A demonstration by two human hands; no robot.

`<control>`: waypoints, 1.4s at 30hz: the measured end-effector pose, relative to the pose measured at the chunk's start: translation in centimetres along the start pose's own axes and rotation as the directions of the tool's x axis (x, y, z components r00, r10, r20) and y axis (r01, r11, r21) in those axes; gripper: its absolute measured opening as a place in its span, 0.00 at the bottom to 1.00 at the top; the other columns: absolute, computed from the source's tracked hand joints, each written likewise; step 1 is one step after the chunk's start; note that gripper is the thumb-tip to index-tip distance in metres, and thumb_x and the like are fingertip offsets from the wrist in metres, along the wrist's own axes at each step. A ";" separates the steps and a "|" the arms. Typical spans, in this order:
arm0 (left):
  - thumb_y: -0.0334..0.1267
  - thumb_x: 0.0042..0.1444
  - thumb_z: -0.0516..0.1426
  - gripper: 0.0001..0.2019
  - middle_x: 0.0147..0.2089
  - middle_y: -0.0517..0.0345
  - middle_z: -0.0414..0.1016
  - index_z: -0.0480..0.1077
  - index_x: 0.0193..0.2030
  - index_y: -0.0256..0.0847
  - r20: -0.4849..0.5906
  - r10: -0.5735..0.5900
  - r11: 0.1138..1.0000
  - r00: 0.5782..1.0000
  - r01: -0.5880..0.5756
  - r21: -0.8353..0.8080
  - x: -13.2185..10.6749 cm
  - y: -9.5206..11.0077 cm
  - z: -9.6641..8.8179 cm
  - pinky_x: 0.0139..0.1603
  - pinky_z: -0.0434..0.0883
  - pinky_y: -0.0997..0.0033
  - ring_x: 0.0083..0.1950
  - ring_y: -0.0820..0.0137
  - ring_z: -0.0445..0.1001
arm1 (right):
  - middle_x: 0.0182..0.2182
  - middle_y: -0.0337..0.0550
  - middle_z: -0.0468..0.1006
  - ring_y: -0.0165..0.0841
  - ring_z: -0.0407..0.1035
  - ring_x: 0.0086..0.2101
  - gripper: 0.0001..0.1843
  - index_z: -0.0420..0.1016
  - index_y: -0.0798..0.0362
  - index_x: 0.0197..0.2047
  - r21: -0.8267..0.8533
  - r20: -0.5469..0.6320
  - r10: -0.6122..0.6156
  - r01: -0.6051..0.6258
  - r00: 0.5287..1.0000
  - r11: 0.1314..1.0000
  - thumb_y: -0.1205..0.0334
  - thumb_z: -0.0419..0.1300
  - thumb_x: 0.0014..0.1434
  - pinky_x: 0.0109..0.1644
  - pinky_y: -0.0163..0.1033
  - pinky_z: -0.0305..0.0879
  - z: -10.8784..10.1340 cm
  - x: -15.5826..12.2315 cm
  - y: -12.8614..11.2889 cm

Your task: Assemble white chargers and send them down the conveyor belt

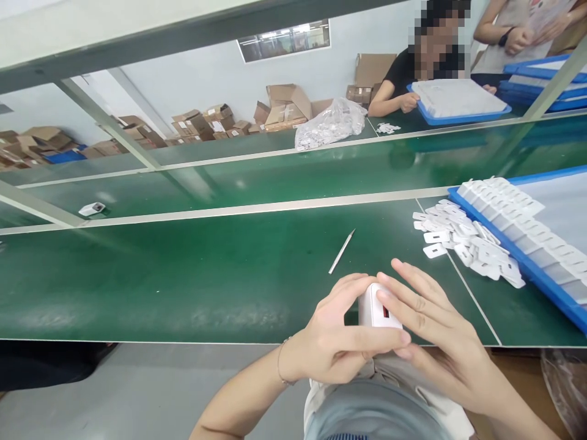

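Note:
My left hand [337, 333] and my right hand [428, 324] are both wrapped round a small white charger block [373, 308] with red ports on its face, held just over the near edge of the green table [183, 281]. The left thumb lies across below the block. The right fingers rest on its top and side. A thin metal blade or pick [342, 251] lies on the table just beyond my hands. To the right lies a heap of small white labels or film pieces [468, 244].
A blue tray [541, 269] at the right holds rows of white chargers. One white charger [92, 209] sits on the conveyor belt at left. Across the belt a person handles another blue tray [458, 101]; a clear bag [330, 125] and cardboard boxes lie behind.

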State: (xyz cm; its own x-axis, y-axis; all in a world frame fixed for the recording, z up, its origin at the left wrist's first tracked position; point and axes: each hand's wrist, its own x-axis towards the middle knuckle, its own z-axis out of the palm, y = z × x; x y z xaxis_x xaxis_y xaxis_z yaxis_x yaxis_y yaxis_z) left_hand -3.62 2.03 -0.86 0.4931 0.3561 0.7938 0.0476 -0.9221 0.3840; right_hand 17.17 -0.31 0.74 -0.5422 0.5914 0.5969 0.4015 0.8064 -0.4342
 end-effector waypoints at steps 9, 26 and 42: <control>0.30 0.64 0.54 0.12 0.63 0.47 0.65 0.72 0.52 0.45 -0.042 -0.127 0.989 0.991 0.124 -0.074 -0.5 0.4 0.7 0.51 0.77 0.65 0.55 0.64 0.74 | 0.70 0.46 0.59 0.40 0.49 0.70 0.31 0.48 0.53 0.75 -0.116 0.113 -0.051 0.064 0.992 0.991 0.58 0.49 0.73 0.76 0.54 0.38 -0.5 0.3 0.4; 0.29 0.58 0.57 0.13 0.64 0.49 0.62 0.72 0.49 0.47 -0.144 0.074 0.942 0.987 -0.022 0.335 0.0 1.0 3.0 0.57 0.68 0.56 0.57 0.60 0.71 | 0.56 0.52 0.77 0.43 0.77 0.48 0.31 0.70 0.48 0.64 0.802 0.304 0.470 -0.489 0.829 0.344 0.37 0.52 0.67 0.45 0.45 0.79 1.3 1.0 0.9; 0.42 0.57 0.62 0.28 0.42 0.60 0.79 0.62 0.64 0.48 -0.163 -0.128 0.920 0.978 0.179 0.349 0.0 2.8 3.3 0.58 0.56 0.58 0.34 0.67 0.75 | 0.48 0.46 0.75 0.35 0.76 0.41 0.18 0.65 0.45 0.58 0.755 0.351 0.483 -0.547 0.802 0.360 0.46 0.49 0.72 0.42 0.39 0.77 0.5 0.3 -2.4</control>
State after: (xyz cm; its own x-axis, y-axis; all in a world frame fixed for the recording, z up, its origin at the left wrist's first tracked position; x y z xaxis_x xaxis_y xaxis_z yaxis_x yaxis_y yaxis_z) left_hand -0.60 -1.08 -1.40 0.3345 0.4912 0.8043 0.4355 -0.8374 0.3303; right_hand 15.67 -2.07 1.57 -0.5004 0.8652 0.0323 -0.1163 -0.0302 -0.9928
